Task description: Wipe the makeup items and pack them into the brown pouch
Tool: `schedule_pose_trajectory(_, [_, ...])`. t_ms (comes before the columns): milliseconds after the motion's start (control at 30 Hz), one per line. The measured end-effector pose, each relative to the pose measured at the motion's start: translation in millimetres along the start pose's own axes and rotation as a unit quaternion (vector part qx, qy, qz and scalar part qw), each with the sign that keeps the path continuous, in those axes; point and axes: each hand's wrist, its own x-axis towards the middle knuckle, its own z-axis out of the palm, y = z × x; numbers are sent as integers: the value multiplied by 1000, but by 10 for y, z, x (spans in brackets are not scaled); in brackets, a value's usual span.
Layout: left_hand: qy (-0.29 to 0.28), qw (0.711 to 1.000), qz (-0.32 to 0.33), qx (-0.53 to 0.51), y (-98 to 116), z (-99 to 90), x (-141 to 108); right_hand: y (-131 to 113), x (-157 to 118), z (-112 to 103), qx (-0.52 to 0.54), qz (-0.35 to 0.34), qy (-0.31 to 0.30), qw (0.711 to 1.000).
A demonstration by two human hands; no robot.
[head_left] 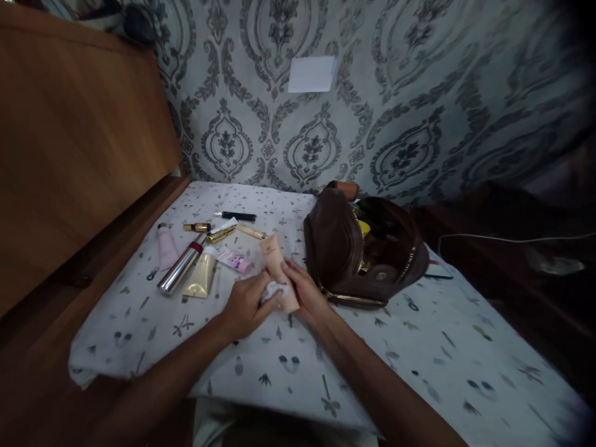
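A peach cosmetic tube (pixel 272 253) with small dark print is gripped along its right side by my right hand (pixel 305 290). My left hand (pixel 248 303) is closed on a crumpled white wipe (pixel 270 289), which presses against the lower part of the tube. Left of my hands lie a pink and white tube (pixel 235 261), a gold tube with a white cap (pixel 201 276) and a silver cylinder with a red band (pixel 179 270). Farther left is a pale pink tube (pixel 166 248). Behind them are gold lipstick-like tubes (pixel 221 234) and a black pen-like stick (pixel 238 216).
A brown handbag (pixel 333 242) stands unzipped to the right, with a yellow item (pixel 364 228) inside. The patterned white cloth (pixel 265 354) covers the surface. A wooden cabinet (pixel 84 118) borders the left, and a patterned wall (pixel 311 143) rises behind.
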Motion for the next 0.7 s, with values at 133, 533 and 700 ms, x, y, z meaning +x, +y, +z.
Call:
schedule_pose_trajectory(133, [-3, 989, 130, 67, 41, 46, -13, 16, 64, -32, -125, -89, -18, 988])
schedule_pose_trajectory(533, [30, 976, 188, 108, 29, 4, -12, 237, 378, -185, -402, -264, -19, 876])
schedule_pose_trajectory(700, [78, 968, 211, 109, 40, -8, -3, 99, 433, -59, -522, -348, -27, 778])
